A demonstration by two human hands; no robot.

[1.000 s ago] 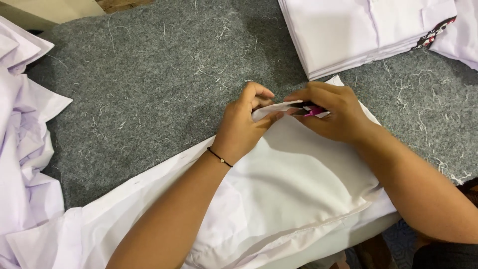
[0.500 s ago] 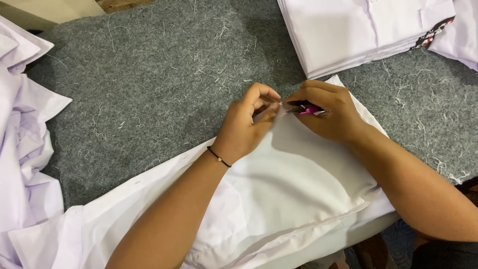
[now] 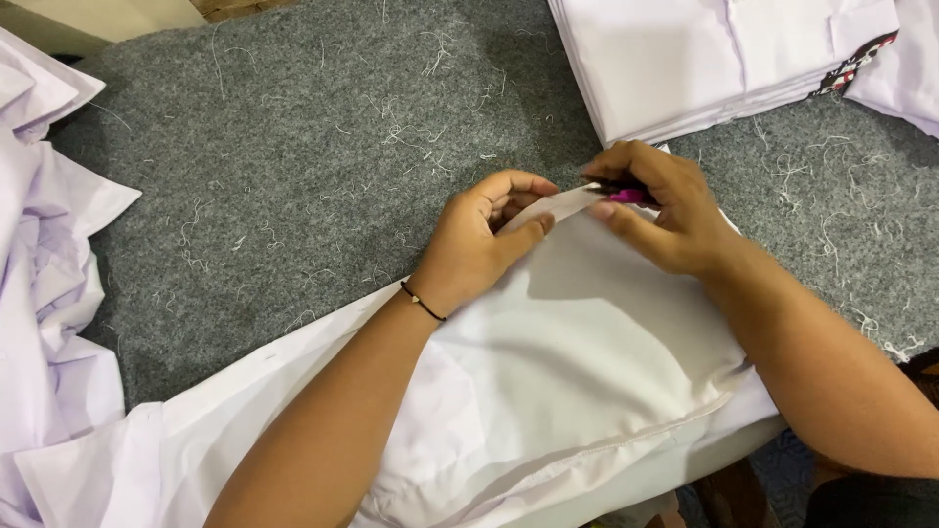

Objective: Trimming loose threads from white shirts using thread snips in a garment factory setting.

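Both hands unmoved, left hand (image 3: 479,244) pinching white garment (image 3: 587,372) edge as before

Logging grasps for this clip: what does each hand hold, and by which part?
The left hand pinches the folded top edge of the white garment. The right hand grips a small pink-and-black tool by its body; its tip is hidden.

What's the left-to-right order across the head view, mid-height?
Rumpled white garments → bare grey felt table → left hand pinching a white fabric edge → pink tool → right hand.
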